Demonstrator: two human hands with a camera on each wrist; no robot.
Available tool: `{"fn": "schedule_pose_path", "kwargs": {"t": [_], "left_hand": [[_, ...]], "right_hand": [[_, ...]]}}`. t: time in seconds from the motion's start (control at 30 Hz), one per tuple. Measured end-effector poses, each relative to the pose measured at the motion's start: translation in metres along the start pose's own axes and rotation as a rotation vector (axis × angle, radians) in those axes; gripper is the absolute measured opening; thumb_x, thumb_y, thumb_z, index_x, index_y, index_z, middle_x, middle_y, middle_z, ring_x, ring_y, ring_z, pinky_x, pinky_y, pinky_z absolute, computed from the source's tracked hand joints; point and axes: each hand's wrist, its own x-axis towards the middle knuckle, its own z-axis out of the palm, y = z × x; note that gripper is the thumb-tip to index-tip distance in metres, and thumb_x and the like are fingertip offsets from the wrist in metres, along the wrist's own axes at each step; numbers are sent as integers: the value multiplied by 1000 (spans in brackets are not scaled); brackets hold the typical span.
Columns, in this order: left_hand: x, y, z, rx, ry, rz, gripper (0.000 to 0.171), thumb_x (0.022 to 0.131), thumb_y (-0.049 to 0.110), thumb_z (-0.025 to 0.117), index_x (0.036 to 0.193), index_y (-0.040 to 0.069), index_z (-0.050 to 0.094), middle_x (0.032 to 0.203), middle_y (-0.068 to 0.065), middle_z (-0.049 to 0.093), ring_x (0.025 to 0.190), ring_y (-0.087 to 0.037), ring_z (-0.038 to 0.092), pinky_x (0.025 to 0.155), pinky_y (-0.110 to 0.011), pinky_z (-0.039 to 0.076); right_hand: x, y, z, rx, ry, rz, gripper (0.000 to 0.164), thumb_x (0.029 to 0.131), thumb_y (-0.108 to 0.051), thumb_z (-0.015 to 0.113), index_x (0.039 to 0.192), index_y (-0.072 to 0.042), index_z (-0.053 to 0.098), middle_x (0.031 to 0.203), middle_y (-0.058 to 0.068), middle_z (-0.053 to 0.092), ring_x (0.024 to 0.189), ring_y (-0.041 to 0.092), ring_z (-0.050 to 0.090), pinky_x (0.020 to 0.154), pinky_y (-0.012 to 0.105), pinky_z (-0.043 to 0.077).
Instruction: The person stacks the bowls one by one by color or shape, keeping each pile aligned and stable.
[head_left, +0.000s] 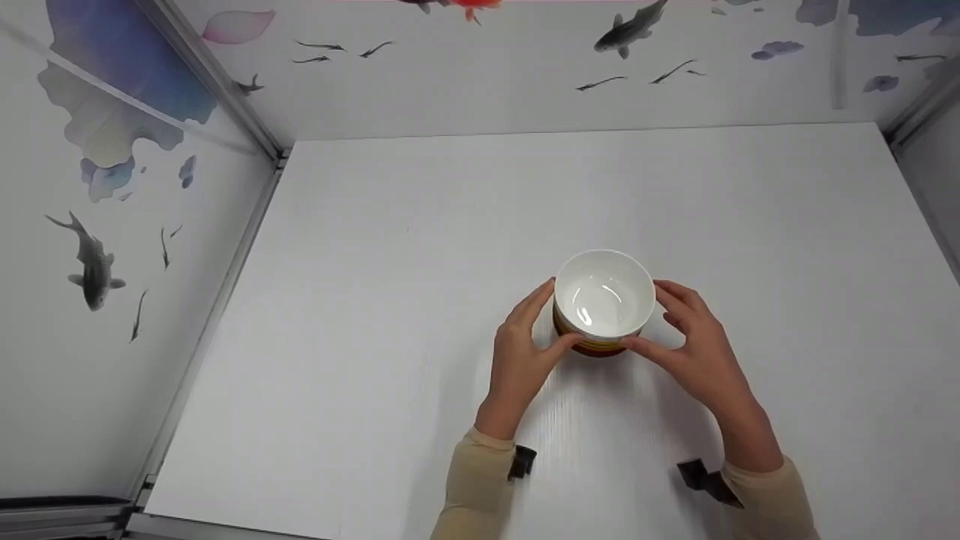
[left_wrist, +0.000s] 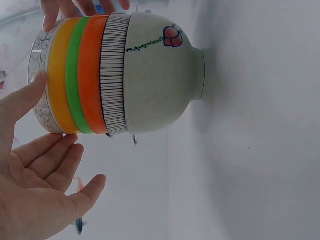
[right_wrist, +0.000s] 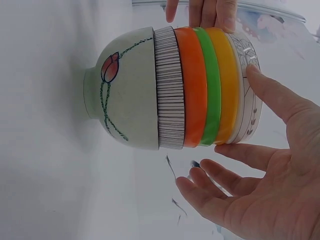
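Note:
A stack of several nested bowls stands upright on the white table. On top is a white bowl (head_left: 602, 289) with fine leaf drawings outside. Under it come a yellow bowl (left_wrist: 58, 75), a green one (left_wrist: 76, 75), an orange one (left_wrist: 93, 75) and a black-striped one (left_wrist: 114, 75). Lowest sits a pale green bowl (right_wrist: 132, 95) with a red flower. My left hand (head_left: 519, 354) holds the top of the stack from the left, thumb in front. From the right, my right hand (head_left: 701, 352) grips the white bowl, thumb near its rim and index finger along its side.
The white table (head_left: 360, 300) meets a back wall (head_left: 480, 82) and a left wall (head_left: 97, 360) printed with fish and lotus shapes. A metal rail (head_left: 217, 330) runs along its left edge. Dark straps hang at both sleeves.

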Motion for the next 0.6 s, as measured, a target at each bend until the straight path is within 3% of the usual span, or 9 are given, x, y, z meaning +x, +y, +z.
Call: {"fn": "schedule_pose_path", "kwargs": {"t": [0.4, 0.6], "left_hand": [[-1, -4, 3, 20, -16, 7, 74, 82, 30, 81, 146, 8, 50, 148, -6, 54, 140, -20, 49, 116, -33, 42], [-2, -9, -1, 34, -57, 9, 76, 83, 33, 80, 148, 9, 47, 151, -7, 50, 143, -21, 46, 117, -34, 40]], "right_hand": [[-2, 6, 3, 0, 1, 16, 79, 82, -30, 83, 148, -5, 47, 150, 19, 42, 140, 41, 42, 108, 64, 42], [-3, 14, -3, -6, -67, 18, 80, 85, -35, 80, 150, -7, 43, 152, 18, 39, 140, 41, 41, 110, 64, 40]]}}
